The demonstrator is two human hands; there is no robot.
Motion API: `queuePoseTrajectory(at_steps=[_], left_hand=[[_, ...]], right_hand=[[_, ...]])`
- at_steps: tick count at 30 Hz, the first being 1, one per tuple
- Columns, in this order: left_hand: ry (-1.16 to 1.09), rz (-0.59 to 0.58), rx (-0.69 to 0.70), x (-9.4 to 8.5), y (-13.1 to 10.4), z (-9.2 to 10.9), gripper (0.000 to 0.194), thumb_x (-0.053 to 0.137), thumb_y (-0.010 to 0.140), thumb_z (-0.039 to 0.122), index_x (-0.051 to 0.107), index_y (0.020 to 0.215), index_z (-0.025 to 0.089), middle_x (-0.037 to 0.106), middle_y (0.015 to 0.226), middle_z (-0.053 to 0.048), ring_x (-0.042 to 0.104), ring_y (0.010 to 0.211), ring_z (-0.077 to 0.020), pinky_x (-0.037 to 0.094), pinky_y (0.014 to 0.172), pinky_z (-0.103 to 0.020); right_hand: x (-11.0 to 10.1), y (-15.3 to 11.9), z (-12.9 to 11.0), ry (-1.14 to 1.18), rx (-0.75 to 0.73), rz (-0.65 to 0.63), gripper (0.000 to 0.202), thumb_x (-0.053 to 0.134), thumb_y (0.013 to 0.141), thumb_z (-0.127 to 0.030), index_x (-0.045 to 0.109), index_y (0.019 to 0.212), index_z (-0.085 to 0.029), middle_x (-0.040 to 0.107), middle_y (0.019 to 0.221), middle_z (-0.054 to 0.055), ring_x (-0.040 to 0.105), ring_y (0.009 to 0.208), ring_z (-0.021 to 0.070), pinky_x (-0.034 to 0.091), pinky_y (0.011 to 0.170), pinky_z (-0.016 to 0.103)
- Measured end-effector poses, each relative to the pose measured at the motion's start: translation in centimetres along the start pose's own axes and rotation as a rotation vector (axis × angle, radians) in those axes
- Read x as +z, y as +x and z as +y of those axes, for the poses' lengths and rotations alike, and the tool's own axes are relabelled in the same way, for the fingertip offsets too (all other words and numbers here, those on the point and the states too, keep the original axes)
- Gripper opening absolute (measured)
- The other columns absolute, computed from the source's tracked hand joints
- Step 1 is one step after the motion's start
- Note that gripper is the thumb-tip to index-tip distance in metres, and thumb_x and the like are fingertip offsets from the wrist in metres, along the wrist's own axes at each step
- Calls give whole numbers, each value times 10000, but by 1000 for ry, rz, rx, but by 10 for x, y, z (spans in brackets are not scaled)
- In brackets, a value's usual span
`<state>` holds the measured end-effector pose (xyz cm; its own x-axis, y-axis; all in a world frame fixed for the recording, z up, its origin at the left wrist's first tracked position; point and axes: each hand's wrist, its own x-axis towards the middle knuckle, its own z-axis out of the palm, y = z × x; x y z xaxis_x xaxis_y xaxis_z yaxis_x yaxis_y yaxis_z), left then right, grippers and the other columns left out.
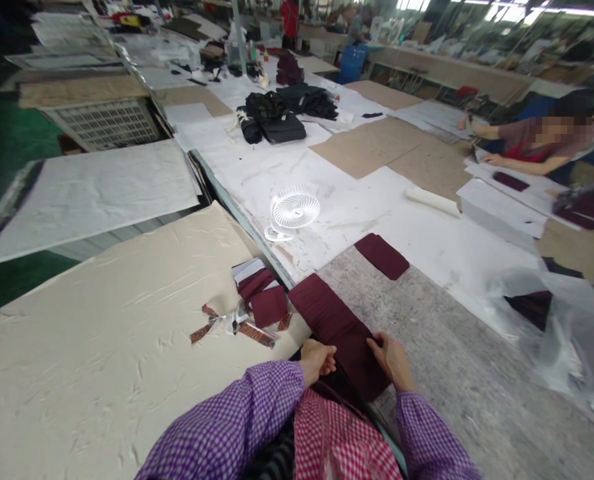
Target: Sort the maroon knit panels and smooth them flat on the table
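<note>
A long maroon fabric piece [334,320] lies across the table edge in front of me, with its near end by my checked apron. On its left edge is my left hand [318,361], closed with the fingers curled; whether cloth is pinched in it is hard to see. My right hand [393,361] grips the fabric's right edge between thumb and fingers. Left of the fabric sits a small stack of maroon and pale cut pieces [267,301], beside shiny patterned tape scraps [257,333]. Another maroon fabric panel [381,255] rests farther off on the grey surface.
A white fan [297,210] stands on the white table covering beyond. Dark folded fabric bundles [279,113] lie farther back. Clear plastic bags [551,333] are at right, near a co-worker [537,143]. A cream-covered table [101,320] spreads to my left, across a gap.
</note>
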<state>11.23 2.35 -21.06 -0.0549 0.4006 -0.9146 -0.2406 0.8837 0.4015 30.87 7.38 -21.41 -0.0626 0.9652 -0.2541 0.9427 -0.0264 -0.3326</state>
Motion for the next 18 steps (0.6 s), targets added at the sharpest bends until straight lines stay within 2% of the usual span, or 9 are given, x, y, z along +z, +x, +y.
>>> queuePoseTrajectory(at_steps=[3, 5, 8, 11, 15, 18], left_hand=[[24, 8, -2, -1, 3, -2, 285, 625, 784, 232, 510, 546, 124, 523, 443, 2, 527, 372, -104, 369, 386, -209], [42, 10, -5, -2, 4, -3, 278, 629, 778, 247, 514, 556, 123, 507, 429, 5, 526, 364, -117, 357, 375, -215], [68, 13, -10, -3, 3, -2, 269, 628, 777, 268, 522, 578, 121, 496, 427, 6, 512, 353, -121, 352, 371, -221], [89, 15, -13, -4, 2, -1, 264, 621, 782, 281, 523, 596, 121, 494, 438, 8, 494, 348, -111, 355, 377, -223], [106, 3, -5, -4, 1, 0, 262, 627, 781, 293, 523, 611, 124, 499, 452, 10, 487, 357, -103, 357, 384, -221], [114, -9, 12, -5, 2, -1, 263, 645, 772, 301, 516, 616, 133, 508, 464, 14, 484, 361, -96, 356, 385, -218]], right_hand=[[3, -6, -6, -28, 6, 48, 252, 481, 840, -365, 637, 896, -176, 694, 761, 89, 652, 715, 242, 436, 647, 325], [3, -12, -12, -51, 17, 102, 288, 455, 861, -358, 607, 997, -154, 673, 873, 131, 640, 785, 258, 438, 674, 342], [1, -19, -21, -126, 21, 232, 359, 465, 856, -342, 559, 1125, -123, 591, 1023, 187, 576, 930, 309, 427, 750, 394], [2, -23, -29, -155, -54, 349, 330, 467, 845, -290, 586, 1113, -138, 555, 1034, 172, 514, 970, 326, 412, 798, 437], [18, -22, -37, 76, -239, 285, 311, 395, 874, -244, 635, 1068, -201, 575, 1002, 121, 508, 941, 270, 414, 868, 439], [30, -16, -37, 169, -256, 230, 344, 395, 871, -258, 617, 1127, -201, 586, 969, 110, 537, 905, 246, 449, 854, 427]])
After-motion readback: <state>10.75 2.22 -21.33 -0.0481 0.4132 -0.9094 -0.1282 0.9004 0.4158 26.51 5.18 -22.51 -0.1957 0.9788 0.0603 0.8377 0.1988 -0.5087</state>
